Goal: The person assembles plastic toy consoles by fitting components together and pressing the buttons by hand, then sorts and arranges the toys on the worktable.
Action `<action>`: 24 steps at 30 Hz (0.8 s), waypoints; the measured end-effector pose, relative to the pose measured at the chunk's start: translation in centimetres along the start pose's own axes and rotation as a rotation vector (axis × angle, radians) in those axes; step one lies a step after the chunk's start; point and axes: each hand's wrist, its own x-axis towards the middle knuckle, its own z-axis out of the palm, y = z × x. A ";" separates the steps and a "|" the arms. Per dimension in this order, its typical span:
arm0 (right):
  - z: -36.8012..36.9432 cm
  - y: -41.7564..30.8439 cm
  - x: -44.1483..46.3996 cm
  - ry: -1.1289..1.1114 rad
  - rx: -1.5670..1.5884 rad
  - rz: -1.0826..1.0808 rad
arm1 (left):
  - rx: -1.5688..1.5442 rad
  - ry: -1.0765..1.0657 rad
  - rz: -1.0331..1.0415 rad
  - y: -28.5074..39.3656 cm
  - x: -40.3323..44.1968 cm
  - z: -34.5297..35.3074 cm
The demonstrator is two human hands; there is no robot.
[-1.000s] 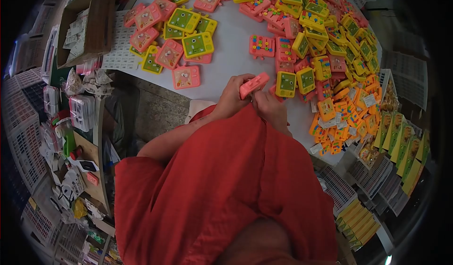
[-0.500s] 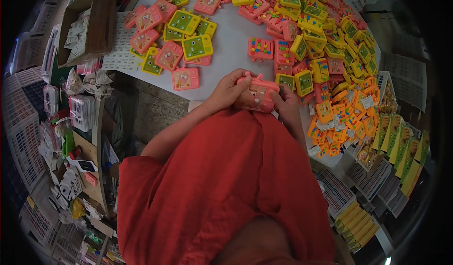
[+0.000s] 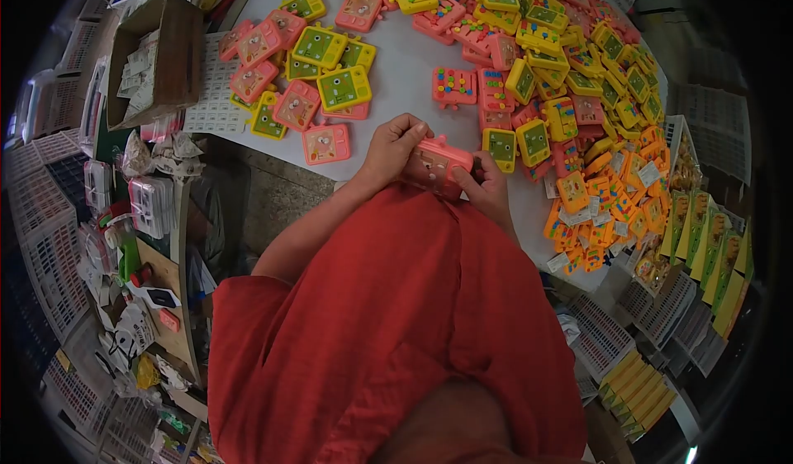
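Observation:
Between my two hands is a pink plastic toy game console (image 3: pixel 438 168), tilted so its top edge shows, just above my lap at the table's near edge. My left hand (image 3: pixel 394 152) grips its left end, thumb along the top. Around its right end my right hand (image 3: pixel 486 185) is closed, with the thumb on the front. Ahead and to the left lies a group of pink and yellow toys of the same kind, the closest a pink one (image 3: pixel 326 143). To the right, a pink toy with coloured beads (image 3: pixel 454 86) lies beside a yellow one (image 3: pixel 499 148).
A large heap of yellow and pink toys (image 3: pixel 570 59) covers the table's right side, with smaller orange toys (image 3: pixel 607 208) in front of it. At left stand an open cardboard box (image 3: pixel 178 59) and a cluttered shelf (image 3: pixel 165 266). Yellow-green packs (image 3: pixel 702 249) stand at right.
The pink toy has tipped, its front turned more downward and its top edge more visible. Both hands have shifted slightly left with it.

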 end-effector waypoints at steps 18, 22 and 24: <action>-1.9 1.6 0.7 0.019 0.023 0.051 | -0.275 0.151 -0.125 0.7 17.9 -5.3; -3.3 2.4 0.1 0.132 0.027 0.135 | -0.450 0.323 -0.019 -1.6 30.6 -8.8; -3.7 2.5 0.0 0.176 0.006 0.176 | -0.512 0.309 0.003 -0.1 31.6 -8.1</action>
